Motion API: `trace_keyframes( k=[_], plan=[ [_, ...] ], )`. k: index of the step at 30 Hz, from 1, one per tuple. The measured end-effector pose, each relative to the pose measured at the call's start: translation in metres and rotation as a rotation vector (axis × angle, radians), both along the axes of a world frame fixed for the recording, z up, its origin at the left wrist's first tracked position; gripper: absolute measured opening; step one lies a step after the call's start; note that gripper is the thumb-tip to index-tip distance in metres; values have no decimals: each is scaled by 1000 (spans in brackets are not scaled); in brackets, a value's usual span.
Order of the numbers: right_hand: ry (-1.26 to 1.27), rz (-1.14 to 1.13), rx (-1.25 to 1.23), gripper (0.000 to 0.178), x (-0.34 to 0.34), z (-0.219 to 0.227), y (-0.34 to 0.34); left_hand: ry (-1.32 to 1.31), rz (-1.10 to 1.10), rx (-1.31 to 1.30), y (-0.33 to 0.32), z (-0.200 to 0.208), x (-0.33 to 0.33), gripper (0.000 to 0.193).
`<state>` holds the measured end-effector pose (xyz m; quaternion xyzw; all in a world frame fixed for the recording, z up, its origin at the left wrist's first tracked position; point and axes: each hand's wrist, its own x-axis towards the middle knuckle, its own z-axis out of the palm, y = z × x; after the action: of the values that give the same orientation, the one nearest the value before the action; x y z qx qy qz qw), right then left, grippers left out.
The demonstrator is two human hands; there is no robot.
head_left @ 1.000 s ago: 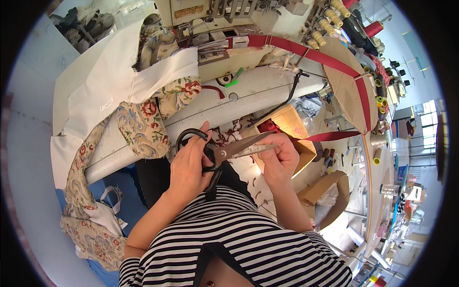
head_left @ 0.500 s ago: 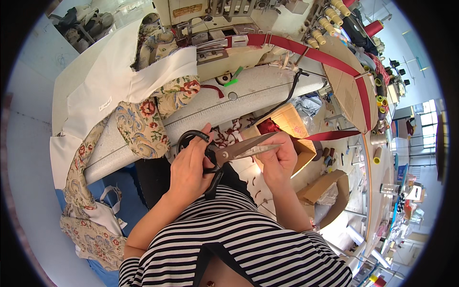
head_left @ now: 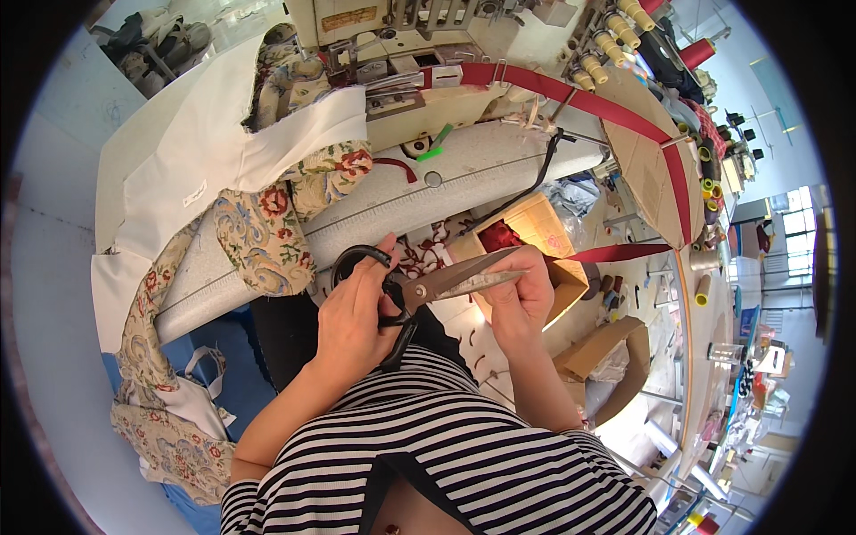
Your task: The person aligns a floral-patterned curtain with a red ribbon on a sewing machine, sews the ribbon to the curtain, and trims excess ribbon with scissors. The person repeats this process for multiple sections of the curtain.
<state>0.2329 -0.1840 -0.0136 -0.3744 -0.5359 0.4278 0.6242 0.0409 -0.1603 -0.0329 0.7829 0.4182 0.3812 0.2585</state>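
Here, left fingers (head_left: 364, 281) grip the scissors (head_left: 423, 291), whose blades reach the closed right fingers (head_left: 532, 275)

Scissors (head_left: 419, 292) between left hand (head_left: 350, 318) and right hand (head_left: 522, 290), nearer than sewing machine (head_left: 410, 129). Tapestry fabric (head_left: 261, 239) left, draped over worktable (head_left: 366, 209) edge. Ribbon (head_left: 571, 96) runs rightward from machine across cardboard panel (head_left: 635, 174). Carton (head_left: 546, 223) beyond right hand.

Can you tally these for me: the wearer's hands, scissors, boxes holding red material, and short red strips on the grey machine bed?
Hands: 2, left hand and right hand
Scissors: 1 pair
Box with red material: 1
Short red strip: 1
Total: 5
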Motion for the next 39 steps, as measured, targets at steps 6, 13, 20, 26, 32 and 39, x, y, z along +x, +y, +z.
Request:
trace_keyframes(
  k=[6,13,20,26,32,39],
  plan=[
    [-69,-24,35,13,0,2,0,-12,-1,6,-1,-2,2,64],
    [-99,-65,49,14,-1,2,0,14,46,37,-1,1,3,52],
    [-85,-71,33,13,-4,5,1,61,57,150,3,-7,0,67],
    [-135,-103,30,12,-4,4,1,24,45,101,2,-10,1,60],
    [-12,-30,-72,15,-5,-1,7,5,40,-135,-4,-13,1,48],
    [710,456,-217,15,-4,-11,17,-144,87,-298,-5,-8,-1,31]
  ],
)
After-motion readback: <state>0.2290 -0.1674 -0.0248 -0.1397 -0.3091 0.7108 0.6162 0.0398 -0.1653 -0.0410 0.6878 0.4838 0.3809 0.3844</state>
